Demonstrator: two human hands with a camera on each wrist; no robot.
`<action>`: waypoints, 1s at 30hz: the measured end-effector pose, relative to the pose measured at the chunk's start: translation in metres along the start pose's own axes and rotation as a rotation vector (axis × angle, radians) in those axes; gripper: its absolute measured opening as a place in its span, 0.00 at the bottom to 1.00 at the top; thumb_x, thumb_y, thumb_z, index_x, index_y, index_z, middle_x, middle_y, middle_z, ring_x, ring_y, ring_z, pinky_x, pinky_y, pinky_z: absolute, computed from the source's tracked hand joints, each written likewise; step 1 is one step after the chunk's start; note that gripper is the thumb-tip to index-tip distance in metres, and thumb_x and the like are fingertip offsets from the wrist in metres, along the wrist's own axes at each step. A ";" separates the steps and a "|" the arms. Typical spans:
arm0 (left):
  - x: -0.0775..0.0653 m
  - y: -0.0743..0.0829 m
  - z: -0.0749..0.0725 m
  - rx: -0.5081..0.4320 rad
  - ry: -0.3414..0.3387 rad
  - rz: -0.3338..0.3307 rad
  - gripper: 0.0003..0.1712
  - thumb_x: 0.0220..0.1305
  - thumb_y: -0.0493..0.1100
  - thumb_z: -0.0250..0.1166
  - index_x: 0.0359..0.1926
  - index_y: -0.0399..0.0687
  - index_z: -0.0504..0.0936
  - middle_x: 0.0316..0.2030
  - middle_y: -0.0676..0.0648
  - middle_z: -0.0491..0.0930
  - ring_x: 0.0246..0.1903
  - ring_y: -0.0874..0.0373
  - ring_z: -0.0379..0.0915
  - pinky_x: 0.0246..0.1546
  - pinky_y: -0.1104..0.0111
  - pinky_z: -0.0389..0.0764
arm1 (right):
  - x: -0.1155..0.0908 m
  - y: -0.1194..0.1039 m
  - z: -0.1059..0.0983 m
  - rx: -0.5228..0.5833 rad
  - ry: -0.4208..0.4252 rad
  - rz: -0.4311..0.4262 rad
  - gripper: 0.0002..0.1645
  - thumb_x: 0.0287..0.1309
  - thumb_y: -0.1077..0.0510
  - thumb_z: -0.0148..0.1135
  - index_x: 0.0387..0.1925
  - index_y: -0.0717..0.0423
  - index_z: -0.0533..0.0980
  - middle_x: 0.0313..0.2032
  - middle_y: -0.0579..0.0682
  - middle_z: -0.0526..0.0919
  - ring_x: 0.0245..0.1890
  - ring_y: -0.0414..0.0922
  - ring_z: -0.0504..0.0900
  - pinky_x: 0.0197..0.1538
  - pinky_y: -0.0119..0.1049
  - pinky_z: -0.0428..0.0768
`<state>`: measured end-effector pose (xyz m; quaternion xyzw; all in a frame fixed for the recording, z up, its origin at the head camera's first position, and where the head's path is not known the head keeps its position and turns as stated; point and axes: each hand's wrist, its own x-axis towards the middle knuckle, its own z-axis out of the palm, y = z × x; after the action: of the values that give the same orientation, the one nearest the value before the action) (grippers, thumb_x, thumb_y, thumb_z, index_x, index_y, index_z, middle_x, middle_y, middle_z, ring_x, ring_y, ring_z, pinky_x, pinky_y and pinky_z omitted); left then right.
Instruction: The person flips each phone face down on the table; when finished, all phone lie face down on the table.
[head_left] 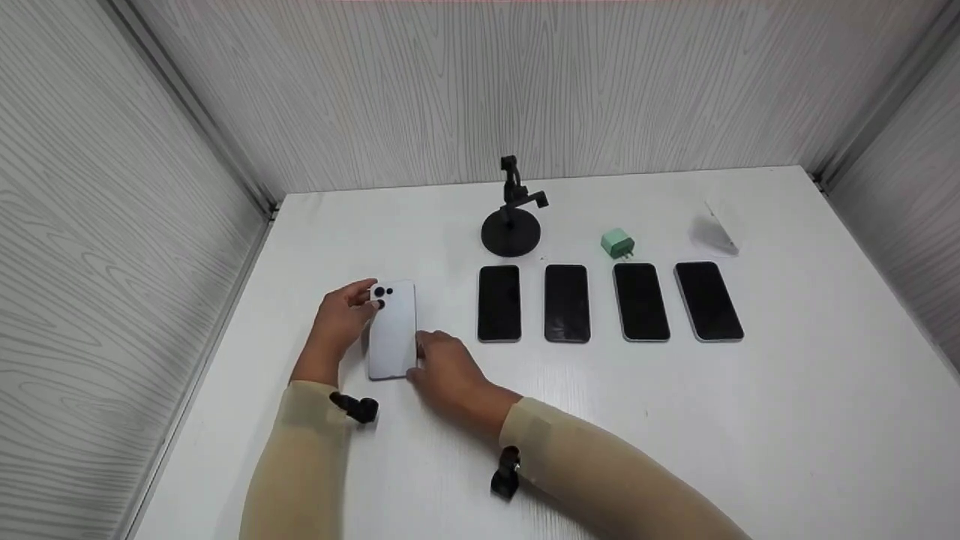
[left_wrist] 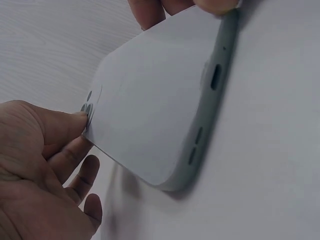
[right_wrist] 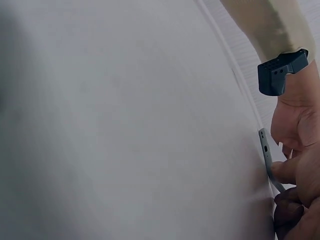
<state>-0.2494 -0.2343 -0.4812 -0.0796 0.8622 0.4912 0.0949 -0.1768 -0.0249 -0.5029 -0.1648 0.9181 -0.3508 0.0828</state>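
A white phone (head_left: 394,337) is held between a left hand (head_left: 343,319), fingers pinching its camera end, and a right hand (head_left: 451,379), fingers clamped on its near corner. Tabletop (head_left: 274,300) stretches left of the fingers to its edge; four phones (head_left: 567,304) line up to their right.

5 phones (head_left: 392,337) (head_left: 499,304) (head_left: 567,304) (head_left: 641,301) (head_left: 709,301), 2 hands (head_left: 343,319) (head_left: 454,376), 1 ea: stand (head_left: 511,234), chgr (head_left: 617,242), wht obj (head_left: 724,229)

We take this for a lab-like booth: grey wood-grain panels (head_left: 450,97) wall in a white table (head_left: 750,435) on three sides, small black cameras (head_left: 365,409) sit at both sleeve cuffs (head_left: 536,420), and four dark-screened phones (head_left: 567,304) lie in a row
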 end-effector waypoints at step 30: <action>0.005 -0.007 0.003 0.273 0.004 0.020 0.38 0.80 0.46 0.62 0.83 0.39 0.64 0.78 0.31 0.68 0.81 0.36 0.60 0.82 0.45 0.61 | -0.003 0.001 -0.003 -0.075 -0.030 -0.186 0.11 0.75 0.57 0.68 0.54 0.52 0.87 0.48 0.50 0.87 0.51 0.43 0.86 0.56 0.33 0.84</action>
<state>-0.2523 -0.2351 -0.4897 -0.0584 0.9220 0.3700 0.0984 -0.1753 -0.0218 -0.5016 -0.2577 0.9099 -0.3200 0.0576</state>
